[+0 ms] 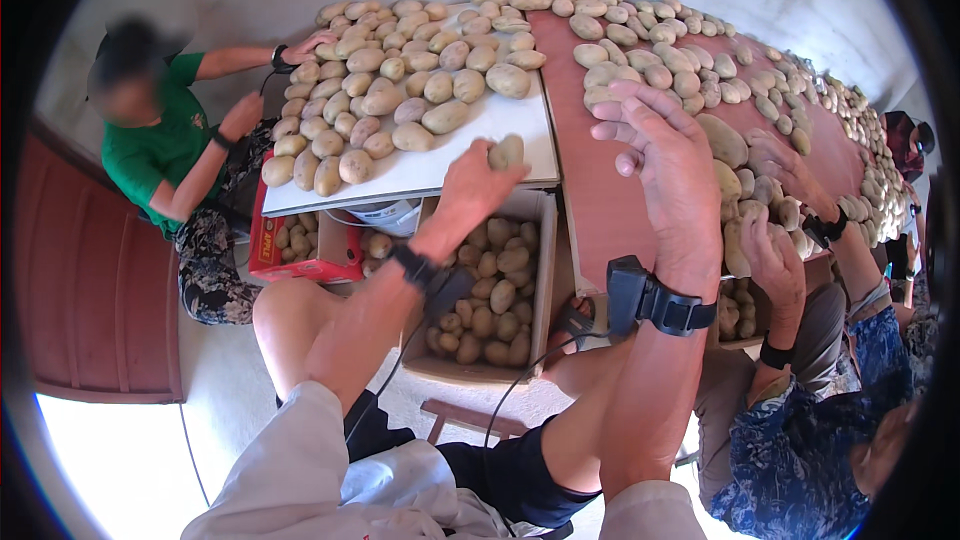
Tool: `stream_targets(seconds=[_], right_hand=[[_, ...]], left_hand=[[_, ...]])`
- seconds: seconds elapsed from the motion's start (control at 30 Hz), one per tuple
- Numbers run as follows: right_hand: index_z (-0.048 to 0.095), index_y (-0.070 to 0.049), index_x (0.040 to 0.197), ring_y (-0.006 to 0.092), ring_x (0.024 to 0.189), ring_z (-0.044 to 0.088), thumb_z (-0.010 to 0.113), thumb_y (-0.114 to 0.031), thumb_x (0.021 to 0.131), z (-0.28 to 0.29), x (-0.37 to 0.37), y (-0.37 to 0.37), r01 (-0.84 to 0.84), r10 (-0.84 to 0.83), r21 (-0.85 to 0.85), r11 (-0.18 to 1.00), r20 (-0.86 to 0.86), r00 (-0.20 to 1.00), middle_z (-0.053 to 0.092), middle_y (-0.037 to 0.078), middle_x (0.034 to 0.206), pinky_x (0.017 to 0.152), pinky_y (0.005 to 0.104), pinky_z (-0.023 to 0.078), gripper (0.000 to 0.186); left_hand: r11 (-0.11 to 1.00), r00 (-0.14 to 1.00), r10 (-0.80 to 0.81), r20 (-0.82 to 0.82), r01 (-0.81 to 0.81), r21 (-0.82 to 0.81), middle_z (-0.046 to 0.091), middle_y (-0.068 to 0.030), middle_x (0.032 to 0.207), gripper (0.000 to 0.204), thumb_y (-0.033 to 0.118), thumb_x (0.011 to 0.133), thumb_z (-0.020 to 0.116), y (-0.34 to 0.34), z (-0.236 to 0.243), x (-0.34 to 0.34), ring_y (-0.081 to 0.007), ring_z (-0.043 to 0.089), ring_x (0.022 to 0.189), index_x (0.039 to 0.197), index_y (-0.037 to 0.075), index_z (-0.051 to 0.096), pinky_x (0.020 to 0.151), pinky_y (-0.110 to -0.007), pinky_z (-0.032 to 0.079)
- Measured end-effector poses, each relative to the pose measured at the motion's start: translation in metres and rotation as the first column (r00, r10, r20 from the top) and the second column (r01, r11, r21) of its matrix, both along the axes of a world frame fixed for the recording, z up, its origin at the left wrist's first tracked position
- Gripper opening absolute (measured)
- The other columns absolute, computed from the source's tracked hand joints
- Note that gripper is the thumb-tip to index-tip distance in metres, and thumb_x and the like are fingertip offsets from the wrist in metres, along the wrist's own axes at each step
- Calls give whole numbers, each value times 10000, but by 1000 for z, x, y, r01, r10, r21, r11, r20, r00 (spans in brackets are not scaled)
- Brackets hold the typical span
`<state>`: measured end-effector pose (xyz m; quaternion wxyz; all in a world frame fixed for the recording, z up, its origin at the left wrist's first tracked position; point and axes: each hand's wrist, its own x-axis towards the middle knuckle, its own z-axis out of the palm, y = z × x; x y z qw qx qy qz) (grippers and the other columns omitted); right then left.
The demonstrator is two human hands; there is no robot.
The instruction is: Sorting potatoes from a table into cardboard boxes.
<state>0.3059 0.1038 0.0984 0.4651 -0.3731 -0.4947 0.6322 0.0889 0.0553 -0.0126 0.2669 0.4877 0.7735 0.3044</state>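
Observation:
My left hand point(480, 180) is closed on a potato point(506, 152), held over the front edge of the white board point(400, 180) and just above a cardboard box point(548, 320) of potatoes. My right hand point(650, 155) is raised over the reddish board point(590, 220), palm turned leftward, fingers apart and slightly bent, with nothing visible in it. Loose potatoes point(445, 118) cover much of the white board, and more are heaped along the right side of the reddish board.
A person in green point(150, 160) sits at left beside a red box point(265, 245) and a white bucket point(385, 210). A co-worker in blue camouflage point(790, 440) sits close at right, hands among potatoes; another person point(905, 150) is farther back. A wooden stool point(470, 418) stands below.

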Motion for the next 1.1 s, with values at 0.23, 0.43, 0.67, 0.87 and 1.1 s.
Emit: stream_targets(seconds=[0.23, 0.43, 0.67, 0.87, 1.1], right_hand=[[687, -21, 1201, 155, 872, 701, 637, -184, 984, 8, -12, -2, -44, 45, 14, 999, -52, 998, 740, 103, 1032, 615, 247, 429, 276], [667, -3, 1224, 154, 877, 696, 615, -169, 995, 8, -9, -6, -36, 37, 20, 999, -21, 999, 735, 113, 1048, 618, 243, 429, 287], [637, 28, 1271, 164, 934, 692, 590, -169, 1005, -7, -15, 15, -100, 104, 160, 982, -16, 994, 734, 126, 1093, 637, 245, 425, 334], [644, 69, 1168, 194, 837, 688, 563, -110, 999, 28, -20, -12, 82, -83, -46, 996, -23, 996, 730, 147, 973, 594, 250, 471, 260], [627, 93, 1161, 188, 835, 679, 543, -123, 993, 26, -11, -20, 77, -80, 61, 995, 40, 996, 718, 139, 957, 618, 257, 481, 286]], left_hand=[[988, 978, -54, -202, 82, 129, 612, -268, 1244, 600, 324, 910, 705, 56, -31, -13, -424, 620, 1140, 1422, 57, 543, 979, -470, 496], [972, 978, -34, -206, 80, 222, 674, -250, 1160, 558, 264, 881, 729, 62, -38, 5, -420, 644, 1098, 1379, 50, 598, 948, -484, 511], [961, 975, -36, -219, 93, 259, 705, -277, 1111, 608, 343, 832, 769, 87, -47, -28, -440, 671, 1054, 1252, -61, 595, 895, -473, 546], [942, 992, -124, 29, 109, 317, 626, -222, 1375, 613, 260, 920, 701, 15, -63, -14, -307, 612, 1278, 1424, -34, 515, 1061, -368, 484], [964, 941, -205, 269, 146, 224, 702, -74, 1175, 320, 69, 989, 614, -92, -94, -7, -156, 630, 1066, 1294, -28, 624, 952, -293, 496]])
